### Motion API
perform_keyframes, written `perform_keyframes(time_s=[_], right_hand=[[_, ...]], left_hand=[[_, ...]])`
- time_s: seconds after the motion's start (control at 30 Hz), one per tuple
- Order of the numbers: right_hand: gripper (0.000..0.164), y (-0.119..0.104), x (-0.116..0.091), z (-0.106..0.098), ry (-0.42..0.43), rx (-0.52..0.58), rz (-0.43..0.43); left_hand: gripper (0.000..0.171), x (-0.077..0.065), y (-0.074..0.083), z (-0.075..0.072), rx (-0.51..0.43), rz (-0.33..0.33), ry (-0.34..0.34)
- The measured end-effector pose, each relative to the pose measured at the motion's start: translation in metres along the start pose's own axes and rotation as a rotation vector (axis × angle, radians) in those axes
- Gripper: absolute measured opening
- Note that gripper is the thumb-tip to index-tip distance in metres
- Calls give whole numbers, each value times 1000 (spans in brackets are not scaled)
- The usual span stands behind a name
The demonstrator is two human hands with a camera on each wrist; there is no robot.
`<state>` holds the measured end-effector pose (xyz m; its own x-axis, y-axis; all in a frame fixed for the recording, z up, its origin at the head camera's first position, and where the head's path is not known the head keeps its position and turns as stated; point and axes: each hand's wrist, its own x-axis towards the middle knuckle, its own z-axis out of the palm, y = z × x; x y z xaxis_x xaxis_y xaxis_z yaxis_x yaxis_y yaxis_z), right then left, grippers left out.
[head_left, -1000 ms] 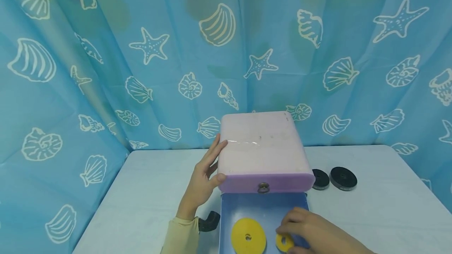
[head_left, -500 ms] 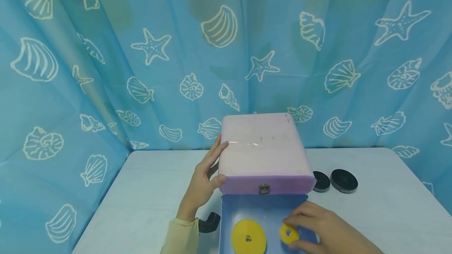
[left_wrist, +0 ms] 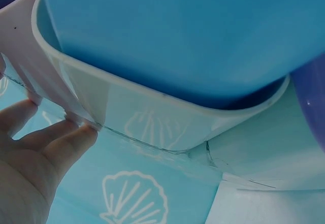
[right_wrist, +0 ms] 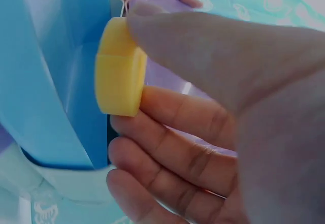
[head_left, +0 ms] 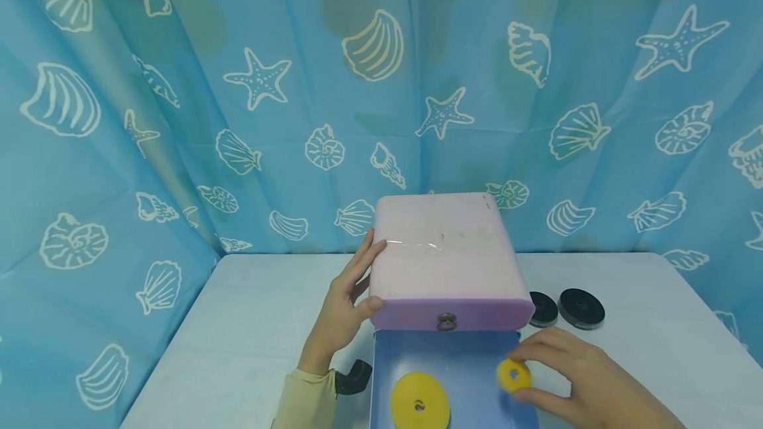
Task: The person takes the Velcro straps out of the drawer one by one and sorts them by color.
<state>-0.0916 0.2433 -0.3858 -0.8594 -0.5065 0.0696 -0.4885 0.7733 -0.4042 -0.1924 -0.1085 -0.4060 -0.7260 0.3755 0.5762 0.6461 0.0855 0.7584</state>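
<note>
A pink-purple box (head_left: 444, 250) stands on the table with its blue drawer (head_left: 477, 349) pulled out at the front. My left hand (head_left: 338, 306) rests against the box's left side, fingers fairly straight; the left wrist view shows the fingertips (left_wrist: 87, 132) touching the wall. Between thumb and fingers my right hand (head_left: 590, 376) pinches a small yellow disc (right_wrist: 116, 79) with a centre hole, over the drawer's right side. A larger yellow disc (head_left: 411, 386), also holed, lies in the drawer. The drawer's front end is cut off by the head view's lower edge.
Two black discs (head_left: 581, 308) lie on the white-covered table (head_left: 250, 323) right of the box, the nearer one partly hidden by it. A bent black piece (head_left: 356, 376) sits left of the drawer beside my sleeve. A blue shell-print curtain (head_left: 286, 171) hangs behind.
My right hand has moved right and slightly up with the small yellow disc, from the drawer's middle to its right side. The left hand keeps its place on the box.
</note>
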Motion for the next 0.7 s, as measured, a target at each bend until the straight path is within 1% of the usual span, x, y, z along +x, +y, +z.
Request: perform_keyframes(time_s=[0.1, 0.33, 0.57, 0.7], right_hand=[[49, 2, -1, -3, -27, -6, 66], [44, 5, 0, -6, -20, -15, 214], [47, 13, 2, -8, 1, -24, 276], [42, 19, 4, -7, 39, -46, 266]], left_hand=[[81, 0, 0, 0, 1, -3, 0], [81, 0, 1, 0, -2, -4, 3], [81, 1, 0, 0, -7, -5, 1], [81, 1, 0, 0, -5, -12, 3]])
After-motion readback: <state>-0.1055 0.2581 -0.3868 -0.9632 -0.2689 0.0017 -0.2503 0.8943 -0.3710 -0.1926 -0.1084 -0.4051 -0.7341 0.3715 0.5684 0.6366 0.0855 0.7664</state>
